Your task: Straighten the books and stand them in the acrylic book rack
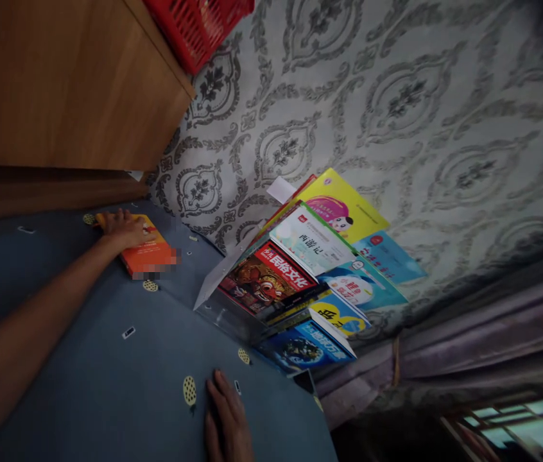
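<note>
An orange book (149, 256) lies flat on the blue-grey tablecloth (93, 359) at the left. My left hand (124, 230) rests on top of its cover with the fingers spread. Near the bottom centre, my right hand (229, 417) lies on the cloth, holding nothing, its fingers slightly bent and the thumb apart. Beyond it stands a clear book rack (214, 282) with several upright books. Among them are a dark red book (266, 282), a white and pale green book (307, 240), a yellow book (348, 205) and a blue book with a globe (305, 346).
A wooden cabinet (69, 83) stands at the upper left, with a red plastic basket (199, 29) on it. Patterned wallpaper (396, 96) covers the wall behind the rack. A purplish curtain (483, 327) hangs at the right, above a window (522, 417).
</note>
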Demonstrator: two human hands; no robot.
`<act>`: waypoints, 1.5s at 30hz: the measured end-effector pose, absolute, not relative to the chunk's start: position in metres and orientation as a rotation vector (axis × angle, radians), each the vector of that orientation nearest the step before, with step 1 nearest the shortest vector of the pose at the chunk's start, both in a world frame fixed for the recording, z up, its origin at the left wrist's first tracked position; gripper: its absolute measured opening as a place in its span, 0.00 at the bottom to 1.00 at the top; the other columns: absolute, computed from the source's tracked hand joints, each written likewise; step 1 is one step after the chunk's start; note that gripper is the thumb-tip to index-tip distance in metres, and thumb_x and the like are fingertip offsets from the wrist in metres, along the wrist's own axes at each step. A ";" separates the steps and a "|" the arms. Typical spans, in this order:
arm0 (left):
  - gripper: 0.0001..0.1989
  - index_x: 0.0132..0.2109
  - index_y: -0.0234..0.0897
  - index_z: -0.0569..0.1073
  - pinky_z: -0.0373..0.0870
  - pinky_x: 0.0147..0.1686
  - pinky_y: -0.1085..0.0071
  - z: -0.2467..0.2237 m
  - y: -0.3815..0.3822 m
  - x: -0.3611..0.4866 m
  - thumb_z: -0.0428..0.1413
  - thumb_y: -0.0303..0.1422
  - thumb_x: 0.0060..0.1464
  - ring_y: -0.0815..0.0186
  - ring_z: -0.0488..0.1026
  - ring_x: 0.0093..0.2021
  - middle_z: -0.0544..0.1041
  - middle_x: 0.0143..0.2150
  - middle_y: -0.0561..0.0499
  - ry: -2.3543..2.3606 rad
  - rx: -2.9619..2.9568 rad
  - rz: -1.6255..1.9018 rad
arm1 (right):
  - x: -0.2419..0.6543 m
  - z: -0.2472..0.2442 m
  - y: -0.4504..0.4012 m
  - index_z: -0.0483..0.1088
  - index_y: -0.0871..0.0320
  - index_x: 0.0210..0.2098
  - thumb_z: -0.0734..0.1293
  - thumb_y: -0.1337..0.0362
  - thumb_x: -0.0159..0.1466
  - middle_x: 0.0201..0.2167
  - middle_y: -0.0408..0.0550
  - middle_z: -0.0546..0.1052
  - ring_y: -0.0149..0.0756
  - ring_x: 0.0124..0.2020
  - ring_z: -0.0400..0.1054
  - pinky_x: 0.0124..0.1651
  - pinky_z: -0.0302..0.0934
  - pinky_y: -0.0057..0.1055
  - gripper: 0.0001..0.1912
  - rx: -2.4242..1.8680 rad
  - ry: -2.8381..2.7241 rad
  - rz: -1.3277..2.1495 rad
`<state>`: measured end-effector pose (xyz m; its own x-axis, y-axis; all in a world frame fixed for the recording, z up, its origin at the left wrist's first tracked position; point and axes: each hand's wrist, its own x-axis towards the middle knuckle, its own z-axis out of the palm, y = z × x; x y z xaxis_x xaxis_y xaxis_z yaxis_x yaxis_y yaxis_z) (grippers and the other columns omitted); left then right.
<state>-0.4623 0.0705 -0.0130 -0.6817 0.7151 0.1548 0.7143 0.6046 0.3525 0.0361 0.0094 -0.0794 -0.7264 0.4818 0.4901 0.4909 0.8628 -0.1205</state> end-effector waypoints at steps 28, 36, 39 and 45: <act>0.38 0.65 0.44 0.68 0.52 0.62 0.47 0.010 0.004 -0.412 0.42 0.62 0.57 0.43 0.63 0.65 0.68 0.66 0.39 2.569 1.660 0.339 | 0.020 -0.055 -0.006 0.67 0.56 0.64 0.59 0.65 0.71 0.65 0.56 0.69 0.47 0.66 0.63 0.64 0.64 0.52 0.23 -0.694 -2.541 0.163; 0.36 0.68 0.44 0.62 0.51 0.64 0.47 0.006 -0.018 -0.373 0.38 0.58 0.62 0.48 0.57 0.69 0.61 0.70 0.39 2.561 1.687 0.329 | 0.015 -0.044 -0.009 0.69 0.58 0.62 0.59 0.66 0.69 0.65 0.58 0.69 0.48 0.66 0.63 0.66 0.61 0.52 0.23 -0.679 -2.581 0.289; 0.35 0.69 0.43 0.60 0.51 0.65 0.47 0.004 -0.024 -0.362 0.38 0.57 0.63 0.48 0.55 0.70 0.58 0.72 0.39 2.560 1.698 0.319 | 0.014 -0.043 -0.009 0.69 0.60 0.62 0.58 0.66 0.69 0.64 0.60 0.69 0.49 0.65 0.63 0.66 0.60 0.54 0.23 -0.675 -2.584 0.305; 0.36 0.71 0.41 0.57 0.49 0.66 0.46 0.003 -0.037 -0.341 0.37 0.55 0.63 0.47 0.50 0.73 0.54 0.74 0.38 2.563 1.667 0.304 | 0.015 -0.044 -0.008 0.68 0.59 0.62 0.59 0.65 0.69 0.64 0.59 0.69 0.50 0.66 0.63 0.67 0.58 0.56 0.23 -0.639 -2.544 0.367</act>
<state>-0.3406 -0.0368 0.0029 -0.4096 0.9109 0.0501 0.8973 0.3924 0.2021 0.0147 -0.0077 -0.0436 -0.7714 0.5017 0.3915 0.3707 0.8543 -0.3643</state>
